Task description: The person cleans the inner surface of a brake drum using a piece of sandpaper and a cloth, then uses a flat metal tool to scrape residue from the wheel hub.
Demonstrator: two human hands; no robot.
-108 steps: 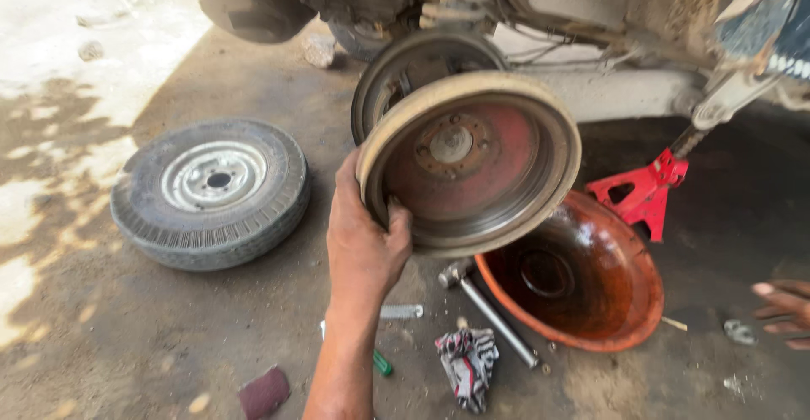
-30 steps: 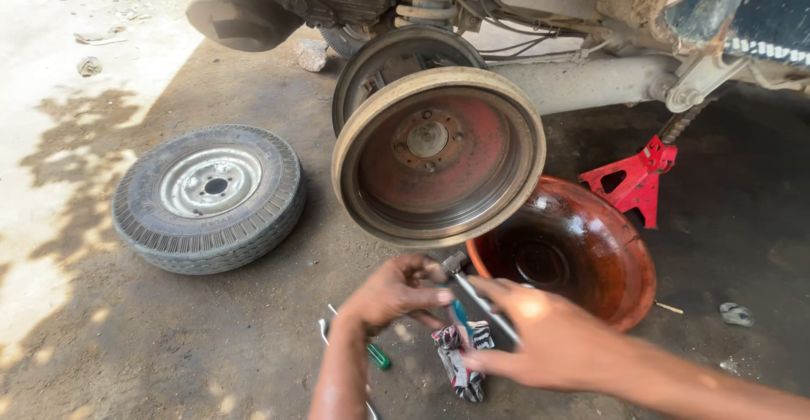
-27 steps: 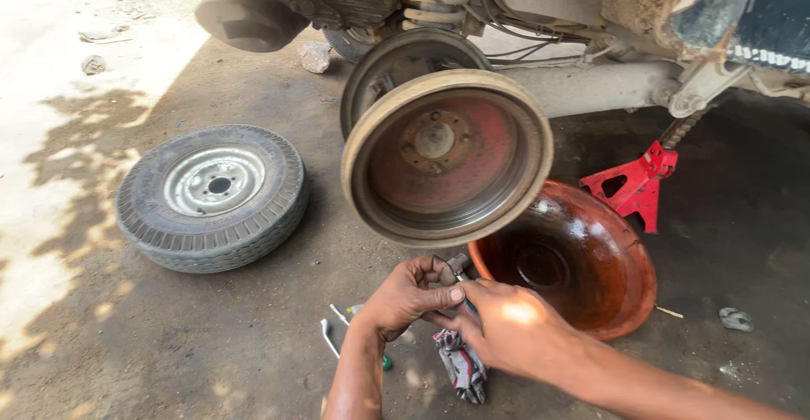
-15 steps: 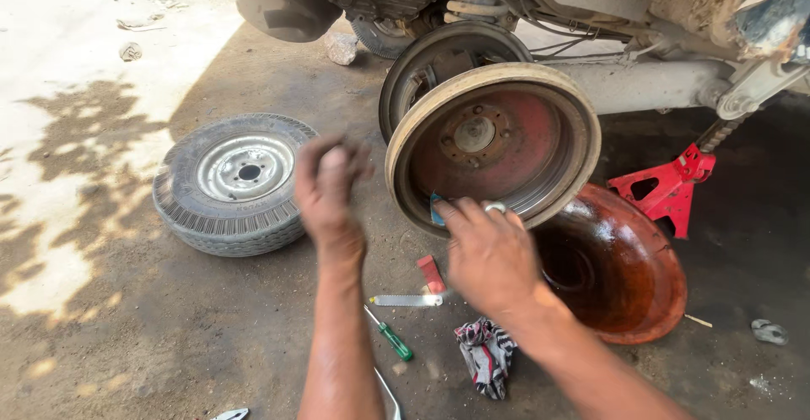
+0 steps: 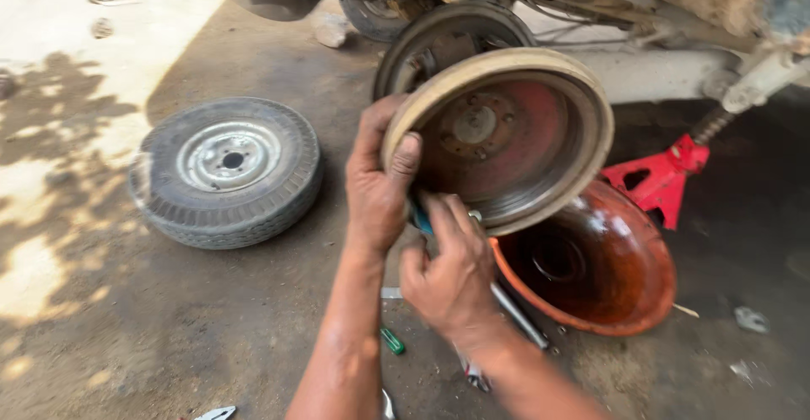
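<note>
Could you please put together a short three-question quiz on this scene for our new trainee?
1. True or false: the left hand grips the rim of the brake drum.
2. What lies flat on the ground left of the hands: (a) a wheel with tyre, (b) a bucket, (c) a ladder?
3. What colour is the jack stand behind the rusty bowl?

Key: 1 true. 2 (a), the wheel. 3 red.

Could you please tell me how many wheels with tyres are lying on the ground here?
1: the wheel lies flat on the ground, left of the brake drum held by the left hand. Others may be hidden out of frame.
</note>
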